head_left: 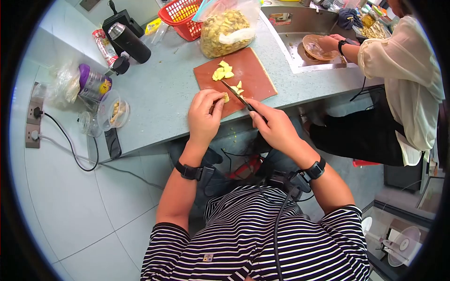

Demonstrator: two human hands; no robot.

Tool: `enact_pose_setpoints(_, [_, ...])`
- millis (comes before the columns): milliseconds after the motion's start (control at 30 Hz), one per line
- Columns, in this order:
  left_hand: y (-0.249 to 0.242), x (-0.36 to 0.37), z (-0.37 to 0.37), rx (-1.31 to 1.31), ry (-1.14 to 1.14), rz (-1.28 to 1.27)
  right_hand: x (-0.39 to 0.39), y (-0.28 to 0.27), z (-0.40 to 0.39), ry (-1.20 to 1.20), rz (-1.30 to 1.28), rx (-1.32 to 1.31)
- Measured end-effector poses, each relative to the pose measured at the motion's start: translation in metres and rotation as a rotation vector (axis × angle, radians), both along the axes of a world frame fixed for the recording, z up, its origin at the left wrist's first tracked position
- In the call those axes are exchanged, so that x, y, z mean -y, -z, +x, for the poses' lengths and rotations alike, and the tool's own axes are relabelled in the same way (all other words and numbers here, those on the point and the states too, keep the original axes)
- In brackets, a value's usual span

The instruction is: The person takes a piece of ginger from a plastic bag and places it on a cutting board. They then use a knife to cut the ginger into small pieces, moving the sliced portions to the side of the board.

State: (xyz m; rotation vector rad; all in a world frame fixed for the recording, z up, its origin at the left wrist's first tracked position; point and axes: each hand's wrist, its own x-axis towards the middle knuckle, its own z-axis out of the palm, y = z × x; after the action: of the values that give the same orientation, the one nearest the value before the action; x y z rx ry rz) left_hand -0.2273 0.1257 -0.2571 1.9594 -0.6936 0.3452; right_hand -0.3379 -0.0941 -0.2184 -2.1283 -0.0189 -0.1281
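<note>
My right hand (275, 125) grips the handle of a knife (237, 94), its blade slanting up and left over the brown cutting board (259, 77). My left hand (204, 112) pinches a small pale yellow piece, which looks like ginger (226, 98), at the board's near left edge. A heap of yellow cut pieces (222, 71) lies on the board beyond the blade tip. A few smaller bits (239, 86) sit beside the blade. Behind the board stands a large clear bag (226, 33) full of similar pieces.
A red basket (183, 18), a black thermos (130, 43), a purple-topped can (95, 83) and clear plastic tubs (114, 111) stand on the counter. A phone (112, 143) lies at its edge. On the right, another person (398, 56) holds a bowl (320, 48) in the sink (300, 63).
</note>
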Motion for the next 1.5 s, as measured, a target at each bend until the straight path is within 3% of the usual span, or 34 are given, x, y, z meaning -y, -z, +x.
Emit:
enact_pose_setpoints(500, [0.005,0.004,0.0,0.184,-0.035,0.071,-0.005,0.014,-0.017,-0.037,-0.064,0.055])
enact_pose_setpoints(800, [0.006,0.006,-0.001,0.145,-0.029,0.043,-0.013,0.014,-0.012,0.003,-0.32,0.112])
enact_pose_setpoints(1000, [0.004,0.004,0.0,0.16,0.008,0.06,-0.013,0.013,0.002,-0.026,-0.299,0.064])
enact_pose_setpoints(1267, [0.005,0.004,0.0,0.082,-0.003,0.026,-0.017,0.006,-0.006,0.011,-0.012,-0.048])
enact_pose_setpoints(1500, [0.002,0.007,-0.004,0.04,-0.002,0.008,-0.013,0.001,-0.015,0.016,0.051,-0.052])
